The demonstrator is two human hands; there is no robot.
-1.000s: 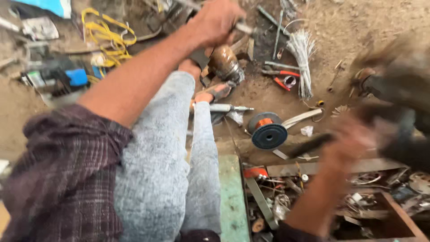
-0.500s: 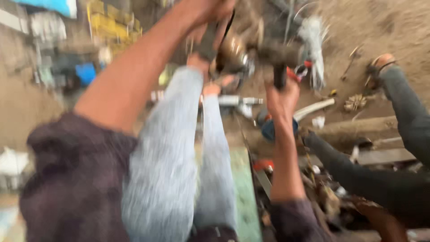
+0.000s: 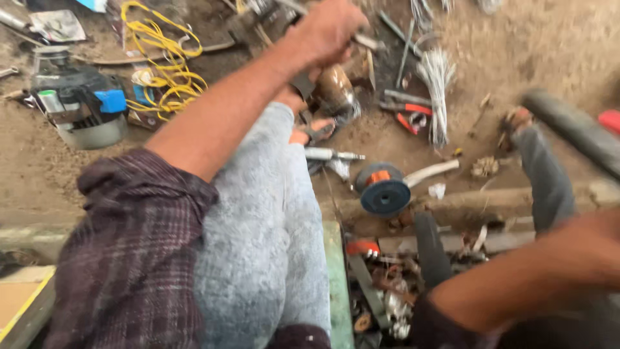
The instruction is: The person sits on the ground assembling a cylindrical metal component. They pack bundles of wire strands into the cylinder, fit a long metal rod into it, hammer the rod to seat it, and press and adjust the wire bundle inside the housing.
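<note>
Right hand, at the motor part 0.5 s ago, is gone; only its forearm shows at 4 o'clock, fingers unseen. Left hand (image 3: 329,29) fingers stay clamped on a metal rod (image 3: 368,42) at 12 o'clock, above the brown motor part (image 3: 334,87).

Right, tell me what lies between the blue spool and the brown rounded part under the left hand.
In the head view, a silvery cylindrical tool lies on the dirt between the blue spool and the brown rounded part.
</note>
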